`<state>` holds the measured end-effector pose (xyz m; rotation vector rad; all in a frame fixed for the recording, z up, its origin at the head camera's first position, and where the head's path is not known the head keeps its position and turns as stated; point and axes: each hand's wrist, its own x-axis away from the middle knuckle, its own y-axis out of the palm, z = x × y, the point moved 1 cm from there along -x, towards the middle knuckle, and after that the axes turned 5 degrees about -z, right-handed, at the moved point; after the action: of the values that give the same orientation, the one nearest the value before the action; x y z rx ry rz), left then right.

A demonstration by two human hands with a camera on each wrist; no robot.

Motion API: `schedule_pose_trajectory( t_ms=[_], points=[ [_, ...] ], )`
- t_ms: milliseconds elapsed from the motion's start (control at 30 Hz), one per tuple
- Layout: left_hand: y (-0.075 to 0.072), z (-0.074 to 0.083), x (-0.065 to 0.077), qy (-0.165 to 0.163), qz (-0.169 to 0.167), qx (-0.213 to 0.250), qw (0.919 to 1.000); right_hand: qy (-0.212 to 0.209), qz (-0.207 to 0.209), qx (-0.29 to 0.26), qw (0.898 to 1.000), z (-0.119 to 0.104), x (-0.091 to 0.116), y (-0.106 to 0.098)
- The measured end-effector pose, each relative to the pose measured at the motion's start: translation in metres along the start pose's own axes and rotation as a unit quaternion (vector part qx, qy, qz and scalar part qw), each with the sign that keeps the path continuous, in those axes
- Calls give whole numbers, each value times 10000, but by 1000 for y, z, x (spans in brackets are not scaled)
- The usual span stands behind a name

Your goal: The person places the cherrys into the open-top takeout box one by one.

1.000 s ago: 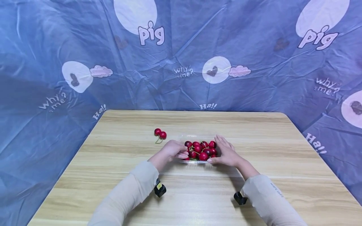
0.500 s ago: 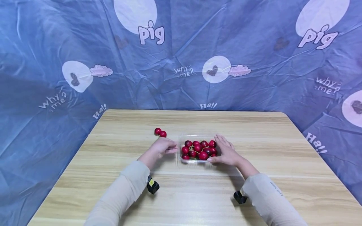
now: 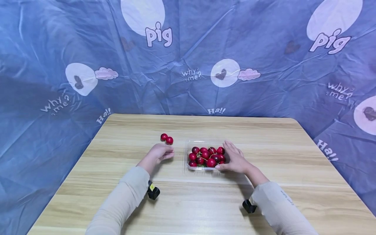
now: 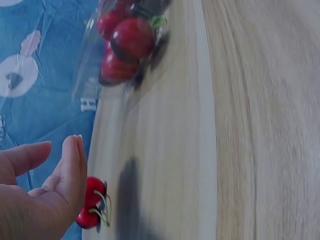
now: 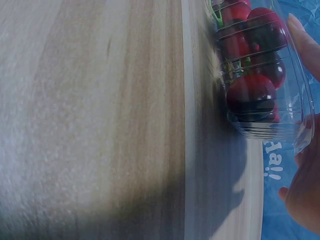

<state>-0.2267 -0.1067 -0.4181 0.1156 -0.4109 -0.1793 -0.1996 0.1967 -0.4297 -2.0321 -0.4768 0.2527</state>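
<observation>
A clear plastic box (image 3: 202, 141) full of red cherries (image 3: 211, 162) sits mid-table in the head view. My right hand (image 3: 235, 160) holds its right end, thumb at the near rim and fingers along the far side; part of that hand runs out of the right wrist view. Left of the box, two stemmed cherries (image 3: 169, 140) lie together on the wood. My left hand (image 3: 158, 152) is just on the near side of this pair, overlapping their stems in the head view. In the left wrist view its thumb and fingers (image 4: 73, 165) stand apart with nothing between them.
The wooden table (image 3: 188, 202) reaches back to a blue printed cloth (image 3: 182, 94) hung behind and along both sides. Black wrist cameras (image 3: 153, 192) show below each sleeve.
My left hand has moved left from the box's left end to the loose cherry pair. A cherry it covered in the box now shows. My right hand has stayed in place.
</observation>
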Motion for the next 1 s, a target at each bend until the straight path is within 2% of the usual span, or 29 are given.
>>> schedule_pose_trajectory(
  t_ms=[167, 300, 367, 433, 467, 533, 600, 667, 700, 733, 833, 867, 933, 1000],
  points=[
    [-10, -3, -5, -4, 191, -35, 9998, 17, -1, 23, 10000, 1, 0, 1],
    [-23, -14, -20, 44, 422, -151, 9990, 28, -3, 38, 10000, 1, 0, 1],
    [-30, -18, -26, 162, 348, -161, 9991, 36, -9, 35, 10000, 1, 0, 1],
    [-50, -37, -54, 420, 44, -64, 9991, 51, -15, 22, 10000, 1, 0, 1],
    [-57, -44, -65, 468, -4, -55, 9989, 59, -15, 18, 10000, 1, 0, 1],
    [-73, -60, -90, 475, -17, -82, 9988, 72, -18, 4, 10000, 1, 0, 1],
    [-87, -76, -117, 367, 183, -207, 9989, 82, -22, 5, 10000, 1, 0, 1],
    [-93, -80, -124, 336, 320, -299, 9985, 88, -20, 6, 10000, 0, 0, 0],
    [-97, -84, -130, 441, 248, -255, 9984, 88, -18, 11, 10000, 0, 0, 0],
    [-95, -80, -124, 424, 276, -298, 9983, 77, -11, 7, 10000, 0, 0, 0],
    [-75, -52, -85, 314, 495, -503, 9970, 74, -10, 0, 10000, -1, 0, -1],
    [-61, -35, -61, 190, 634, -610, 9959, 76, -18, -4, 10000, -2, 1, -1],
    [-43, -14, -32, -95, 955, -797, 9922, 84, -34, -25, 10000, -2, 0, -1],
    [-37, -8, -23, -67, 1093, -823, 9906, 111, -57, -30, 9999, -2, 0, -1]
  ],
)
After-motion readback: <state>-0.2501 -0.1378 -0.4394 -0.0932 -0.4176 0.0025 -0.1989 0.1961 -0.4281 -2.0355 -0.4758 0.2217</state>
